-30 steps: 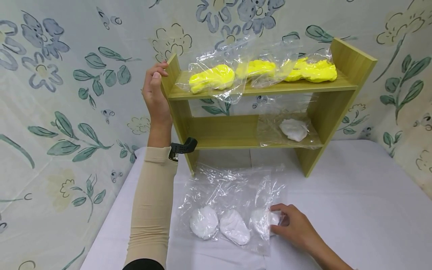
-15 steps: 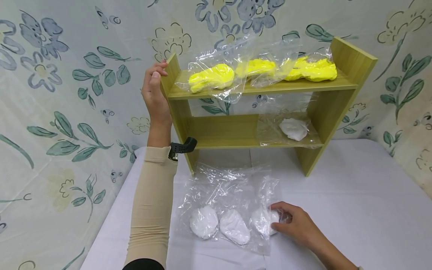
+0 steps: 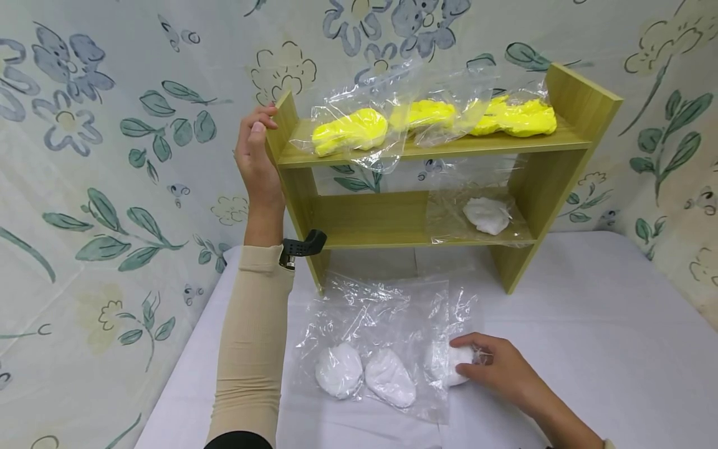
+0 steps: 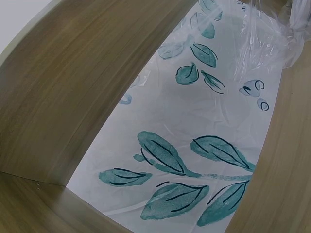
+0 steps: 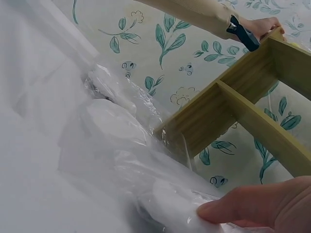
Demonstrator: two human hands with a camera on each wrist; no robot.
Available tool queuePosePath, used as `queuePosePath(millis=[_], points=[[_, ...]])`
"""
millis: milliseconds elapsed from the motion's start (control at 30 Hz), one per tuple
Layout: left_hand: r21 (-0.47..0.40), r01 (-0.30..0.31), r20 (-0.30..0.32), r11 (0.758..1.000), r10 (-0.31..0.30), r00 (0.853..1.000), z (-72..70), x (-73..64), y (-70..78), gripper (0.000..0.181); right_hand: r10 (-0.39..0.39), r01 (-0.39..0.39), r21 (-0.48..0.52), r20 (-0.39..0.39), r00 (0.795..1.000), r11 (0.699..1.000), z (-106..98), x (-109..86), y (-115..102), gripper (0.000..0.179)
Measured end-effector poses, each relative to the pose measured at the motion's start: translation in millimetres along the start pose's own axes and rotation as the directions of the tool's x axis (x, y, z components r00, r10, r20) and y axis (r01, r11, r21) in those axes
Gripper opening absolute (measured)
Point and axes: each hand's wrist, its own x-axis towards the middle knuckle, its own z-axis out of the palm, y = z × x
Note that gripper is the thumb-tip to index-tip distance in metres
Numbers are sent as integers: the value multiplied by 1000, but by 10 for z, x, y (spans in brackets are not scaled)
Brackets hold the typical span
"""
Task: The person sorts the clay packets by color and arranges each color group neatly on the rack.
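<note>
On the surface, just in front of the shelf: three clear bags of white filling in a row. Your right grip has the right bag, thumb and finger pinching its right side. Your left grip is at the shelf's upper left corner, fingers bent against the panel; whether they close round it, cannot tell.

Main worry: film over film. The edge of the middle bag lies across part of the right bag, so a lift or pull could drag it along, and perhaps the left bag too, if the plastic clings. Draw sideways first, clear of the overlap.

Second: the pinch takes one side only. If the filling is as soft as it looks, it may sag, swing, or slide out of your fingers.

Third: the yellow bags spill film past the top board's front edge; the shelved bag does so below. A snag there, or a shove from your left, might pull one down or skew the shelf.
</note>
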Motion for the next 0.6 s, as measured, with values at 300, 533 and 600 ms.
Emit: queuePosePath(millis=[300, 533, 600], points=[[-13, 1, 0, 1000, -1, 1000, 3, -6, -9, 22, 40, -38, 24, -81, 996, 999, -190, -9, -14, 39], [-4, -4, 0, 1000, 4, 1000, 1, -1, -4, 23, 25, -33, -43, -179, 983, 999, -400, -22, -64, 42], [1, -3, -2, 1000, 3, 1000, 0, 2, -2, 22, 17, -22, -25, -195, 981, 999, -438, -35, -71, 43]])
